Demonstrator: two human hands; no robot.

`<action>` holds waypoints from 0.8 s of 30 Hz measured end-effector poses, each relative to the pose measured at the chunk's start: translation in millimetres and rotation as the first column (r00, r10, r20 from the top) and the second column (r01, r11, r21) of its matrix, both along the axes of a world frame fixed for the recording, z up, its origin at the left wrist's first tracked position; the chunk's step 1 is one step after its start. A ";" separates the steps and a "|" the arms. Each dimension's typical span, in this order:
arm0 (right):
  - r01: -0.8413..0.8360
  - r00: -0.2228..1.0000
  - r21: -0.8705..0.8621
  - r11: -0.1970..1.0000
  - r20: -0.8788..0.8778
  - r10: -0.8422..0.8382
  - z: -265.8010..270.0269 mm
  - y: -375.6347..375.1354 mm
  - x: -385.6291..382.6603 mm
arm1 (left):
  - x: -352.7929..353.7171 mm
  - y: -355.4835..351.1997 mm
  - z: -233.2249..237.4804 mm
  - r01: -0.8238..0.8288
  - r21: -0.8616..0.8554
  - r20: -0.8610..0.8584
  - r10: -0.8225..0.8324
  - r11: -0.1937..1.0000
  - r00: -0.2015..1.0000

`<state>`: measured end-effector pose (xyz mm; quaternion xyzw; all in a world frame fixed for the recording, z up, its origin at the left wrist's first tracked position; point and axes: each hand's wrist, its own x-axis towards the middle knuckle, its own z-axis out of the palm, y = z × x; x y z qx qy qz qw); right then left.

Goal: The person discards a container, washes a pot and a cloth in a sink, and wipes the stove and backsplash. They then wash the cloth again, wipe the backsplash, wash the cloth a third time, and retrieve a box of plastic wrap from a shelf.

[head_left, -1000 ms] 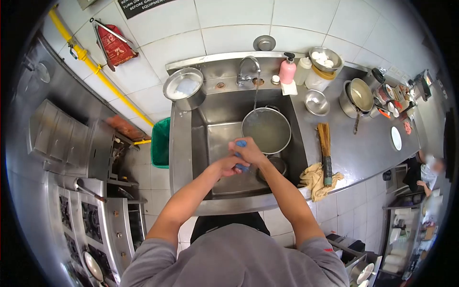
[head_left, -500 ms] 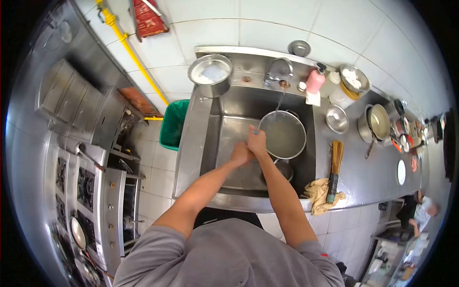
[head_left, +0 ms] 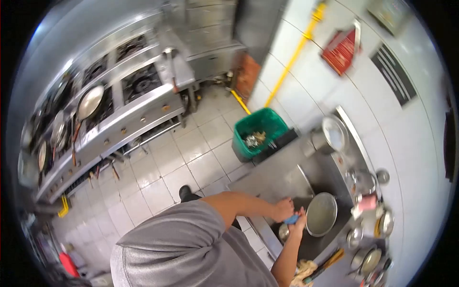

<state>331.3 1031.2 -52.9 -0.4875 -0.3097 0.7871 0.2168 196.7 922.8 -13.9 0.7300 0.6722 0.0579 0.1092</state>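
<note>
Over the sink (head_left: 287, 184), my left hand (head_left: 284, 209) and my right hand (head_left: 300, 221) meet, fingers closed around a small blue cloth (head_left: 290, 219). It may be a sponge; most of it is hidden by the fingers. Just right of my right hand stands a large round pot (head_left: 321, 215) of cloudy liquid inside the sink. A smaller metal vessel (head_left: 283, 233) shows partly below my hands. The faucet (head_left: 361, 182) rises behind the pot.
A metal pot (head_left: 330, 135) rests on the sink's far corner. A green bin (head_left: 260, 129) with rubbish stands beside the sink. A whisk brush (head_left: 325, 265) and a beige rag (head_left: 303, 272) lie on the counter. Stoves with pans (head_left: 91, 102) line the left.
My view has turned left, showing more stove and floor. My hands have come together beside the pot, and more of the blue cloth shows between them.
</note>
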 end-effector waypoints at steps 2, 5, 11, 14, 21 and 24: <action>-0.174 0.984 0.210 0.962 0.005 0.177 42.0 -24.2 -14.2 | -28.4 -46.2 41.8 0.066 0.293 -0.045 -0.055 0.954 0.997; -0.219 0.960 0.468 0.856 0.263 0.102 122.0 -72.5 -51.5 | -99.9 -127.7 81.4 -0.103 0.287 0.219 0.039 0.952 0.975; -0.554 0.792 0.786 0.276 0.395 0.466 161.2 -205.5 -206.1 | -246.9 -359.4 33.4 -0.947 -0.068 0.647 0.737 0.314 0.198; -0.788 0.342 0.616 0.003 0.434 0.833 146.3 -320.4 -296.1 | -261.4 -461.5 38.6 -0.984 -0.123 0.691 0.723 0.126 0.006; -0.924 0.011 0.377 0.064 -0.141 0.990 70.2 -564.7 -427.0 | -185.4 -615.0 68.2 -0.991 -0.072 0.863 0.492 -0.111 -0.118; -0.867 -0.004 0.498 0.031 -0.070 0.998 75.8 -629.1 -494.6 | -121.0 -688.0 68.6 -0.856 -0.271 0.841 0.325 -0.440 -0.433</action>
